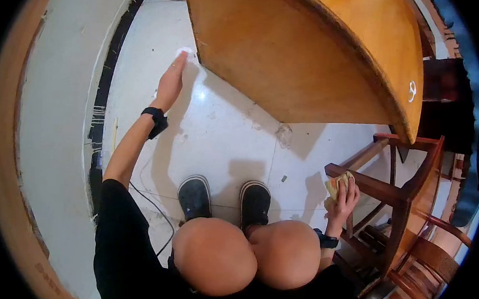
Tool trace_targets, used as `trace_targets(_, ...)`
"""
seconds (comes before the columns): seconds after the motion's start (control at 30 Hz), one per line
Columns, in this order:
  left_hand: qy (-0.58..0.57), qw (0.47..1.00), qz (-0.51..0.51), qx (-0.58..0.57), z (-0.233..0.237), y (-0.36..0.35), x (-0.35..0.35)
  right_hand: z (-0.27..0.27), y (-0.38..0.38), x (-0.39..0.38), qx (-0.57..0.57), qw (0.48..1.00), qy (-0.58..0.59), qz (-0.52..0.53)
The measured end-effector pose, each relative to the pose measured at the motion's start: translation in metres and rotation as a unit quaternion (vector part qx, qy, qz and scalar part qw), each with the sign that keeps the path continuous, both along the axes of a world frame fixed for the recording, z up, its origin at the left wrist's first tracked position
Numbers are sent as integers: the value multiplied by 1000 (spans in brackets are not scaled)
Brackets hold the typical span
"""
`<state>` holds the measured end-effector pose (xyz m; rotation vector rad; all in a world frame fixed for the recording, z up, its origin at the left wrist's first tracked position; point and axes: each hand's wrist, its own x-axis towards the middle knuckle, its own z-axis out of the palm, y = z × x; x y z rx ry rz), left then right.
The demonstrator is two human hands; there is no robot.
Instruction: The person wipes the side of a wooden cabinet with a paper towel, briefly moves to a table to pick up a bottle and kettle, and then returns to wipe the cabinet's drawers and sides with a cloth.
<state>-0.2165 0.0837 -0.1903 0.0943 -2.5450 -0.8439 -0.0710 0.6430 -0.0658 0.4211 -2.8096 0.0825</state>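
Observation:
My left hand [171, 85] reaches forward, low over the floor, near the bottom corner of a wooden desk panel [255, 58]. Its fingers are together, and a small white thing [184, 50], perhaps a wad of tissue, shows at the fingertips. Another white speck appears by the wrist; the palm is hidden. My right hand [345, 201], beside my right knee, has its fingers closed on a crumpled yellow-green cloth [336, 186]. The cloth is next to the end of a dark wooden chair's leg [338, 171].
A wooden chair [416, 196] lies tipped at the right, with more wooden furniture [431, 257] behind it. The wall [69, 86] with black skirting runs along the left. A black cable [163, 216] trails by my left shoe [195, 197]. Smudges and small debris [284, 179] mark the white floor.

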Motion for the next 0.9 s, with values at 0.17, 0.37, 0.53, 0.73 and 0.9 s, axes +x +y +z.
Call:
trace_targets(0.17, -77, 933, 241, 255, -59, 6, -45, 1, -10, -5, -6, 1000, -12, 2)
trace_targets(0.37, 23, 864, 144, 482, -133, 135, -83, -2, -11, -8, -6, 999, 25, 28)
trace_targets(0.53, -204, 649, 64, 730, -92, 232, -47, -2, -5, 1, 6, 1000, 8, -4)
trace_targets(0.73, -368, 460, -106, 801, 31, 286, -9, 1, -10, 2, -4, 1000, -10, -7)
trace_targets(0.9, -398, 263, -182, 860, 37, 218, -38, -2, -15, -3, -12, 1000, 0, -5)
